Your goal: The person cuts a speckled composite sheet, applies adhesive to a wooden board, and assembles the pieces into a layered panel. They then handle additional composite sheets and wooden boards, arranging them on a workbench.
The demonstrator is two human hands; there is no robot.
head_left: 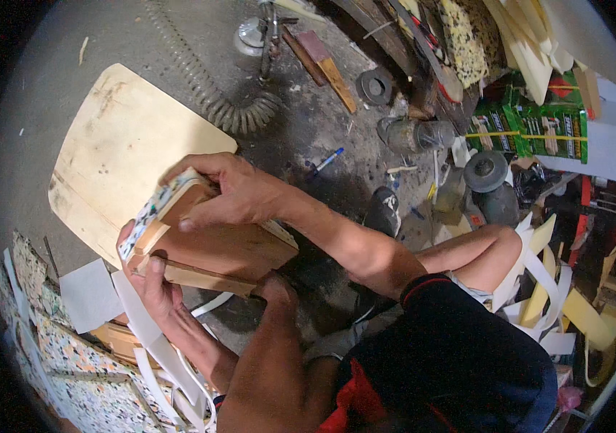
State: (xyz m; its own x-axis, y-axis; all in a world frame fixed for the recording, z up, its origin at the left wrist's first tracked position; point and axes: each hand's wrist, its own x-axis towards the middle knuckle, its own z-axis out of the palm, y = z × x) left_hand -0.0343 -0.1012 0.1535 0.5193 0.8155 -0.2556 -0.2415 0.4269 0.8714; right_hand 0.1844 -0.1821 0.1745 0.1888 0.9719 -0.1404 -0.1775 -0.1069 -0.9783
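Observation:
My right hand [223, 193] grips the top of a brown wooden piece [228, 252] that has a strip of speckled foam [150, 211] along its left end. My left hand [150, 283] holds the same piece from below, thumb on its lower edge. The piece rests tilted against my knee [277, 289]. Behind it lies a pale plywood board [116, 151] on the floor.
A coiled hose [230, 108] lies on the floor beyond the board. A blue pen [328, 160], a jar [415, 134], tape rolls [485, 172] and green boxes [539, 128] sit at right. Speckled foam sheets [70, 361] and white strips [150, 339] lie at lower left; yellow and white offcuts [546, 303] at right.

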